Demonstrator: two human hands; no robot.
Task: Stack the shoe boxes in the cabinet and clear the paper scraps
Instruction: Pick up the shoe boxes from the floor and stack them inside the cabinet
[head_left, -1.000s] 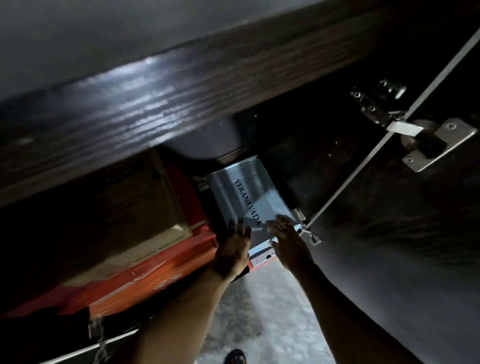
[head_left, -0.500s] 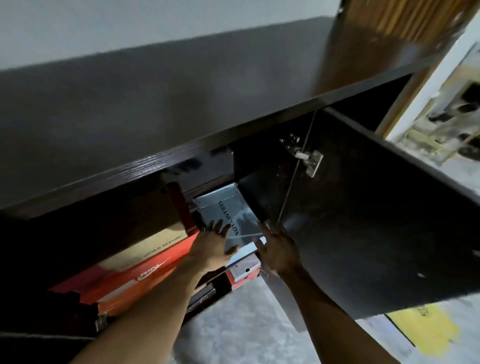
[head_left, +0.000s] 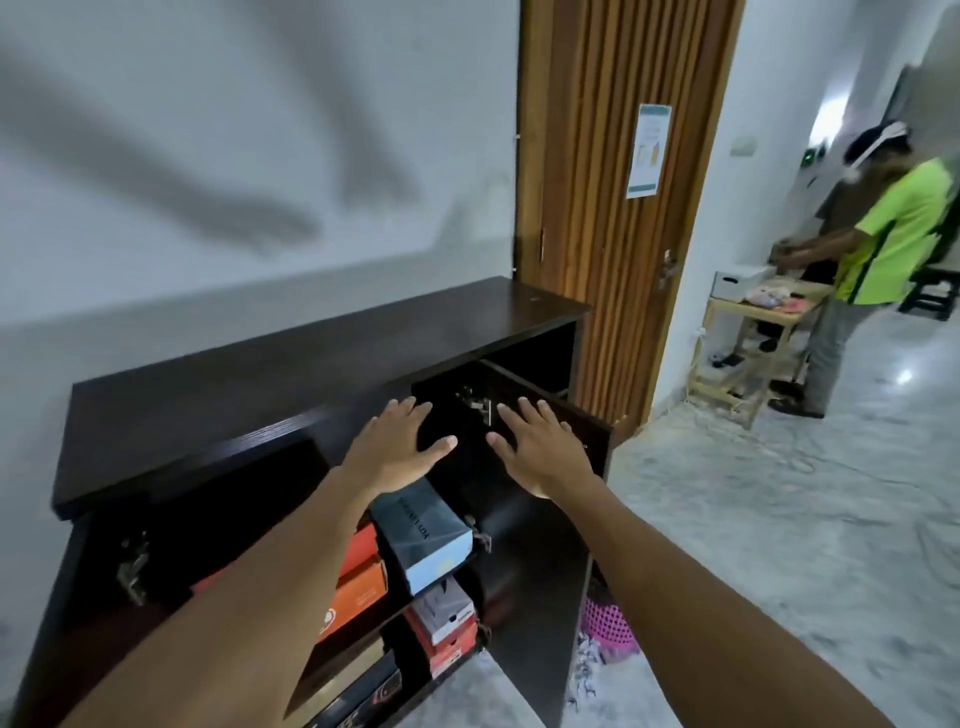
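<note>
Dark brown wooden cabinet (head_left: 260, 374), right door open. At the right end of its upper shelf, a grey shoe box with pale blue end (head_left: 422, 535) juts past the front edge, beside orange cardboard shoe boxes (head_left: 358, 587). Above, left hand (head_left: 395, 449) and right hand (head_left: 540, 452) — both spread wide, holding nothing.

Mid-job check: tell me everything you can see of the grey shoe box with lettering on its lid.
The grey shoe box looks like cardboard: a dark grey lid with blurred lettering and a pale end face with a yellowish mark. Lid on, it lies in the open cabinet, end face outward, beside the orange boxes and above a white box. The left hand and right hand hover open above it.
</note>
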